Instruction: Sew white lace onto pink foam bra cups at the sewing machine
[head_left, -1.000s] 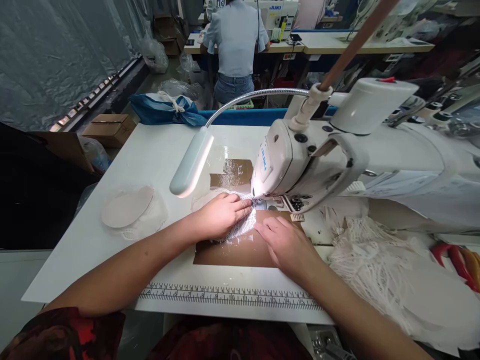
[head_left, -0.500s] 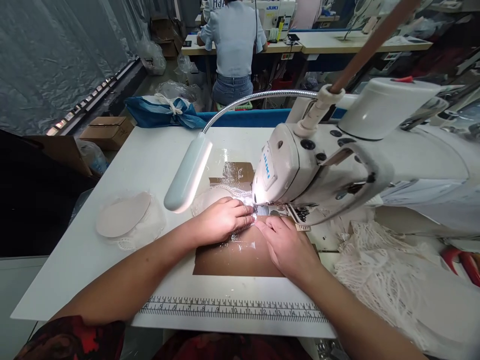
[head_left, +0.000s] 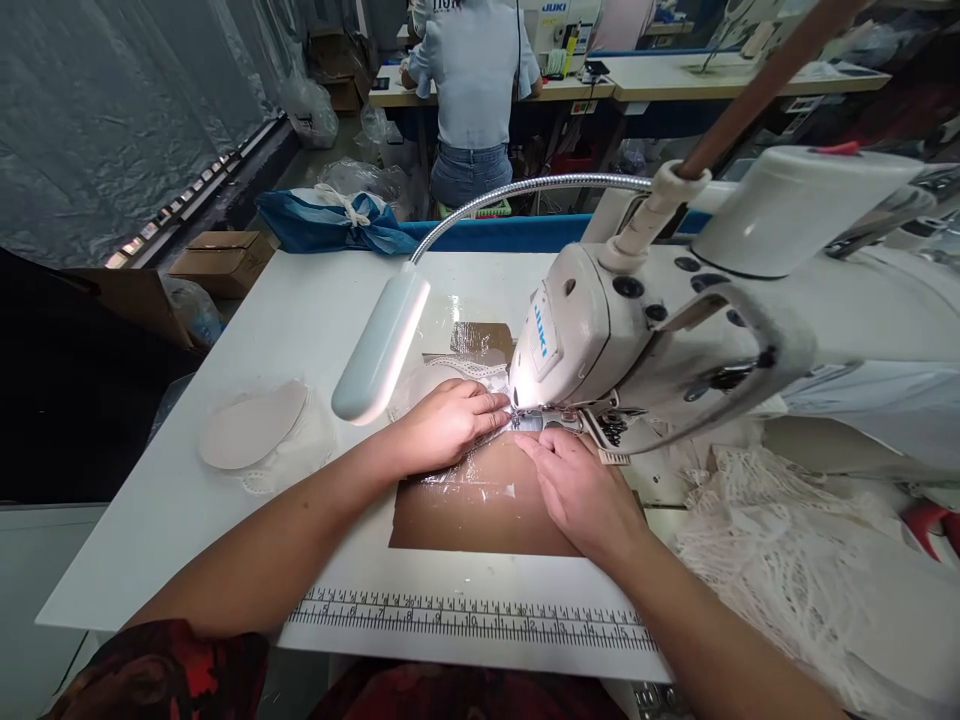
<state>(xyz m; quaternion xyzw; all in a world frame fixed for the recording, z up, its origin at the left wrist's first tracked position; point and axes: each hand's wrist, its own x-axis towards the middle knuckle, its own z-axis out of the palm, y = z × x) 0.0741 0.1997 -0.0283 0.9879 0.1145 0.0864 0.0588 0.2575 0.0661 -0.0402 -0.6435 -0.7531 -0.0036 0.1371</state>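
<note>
My left hand (head_left: 450,425) lies flat on a white lace piece (head_left: 465,368), fingers together, tips close to the needle of the white sewing machine (head_left: 600,330). My right hand (head_left: 577,485) rests flat on the brown taped patch (head_left: 480,510) just right of the needle, fingers stretched toward the presser foot. Most of the lace has passed behind the needle and shows beyond my left hand. A gooseneck lamp (head_left: 379,345) shines over the work.
A stack of beige cups (head_left: 251,430) sits on the table's left. A heap of white lace (head_left: 787,560) lies at the right. A printed ruler (head_left: 465,620) runs along the table's front edge. A person in a pale shirt (head_left: 472,80) sits at another machine behind.
The lace has fed backward under the needle; less of it shows between my hands. Both hands have edged forward toward the presser foot.
</note>
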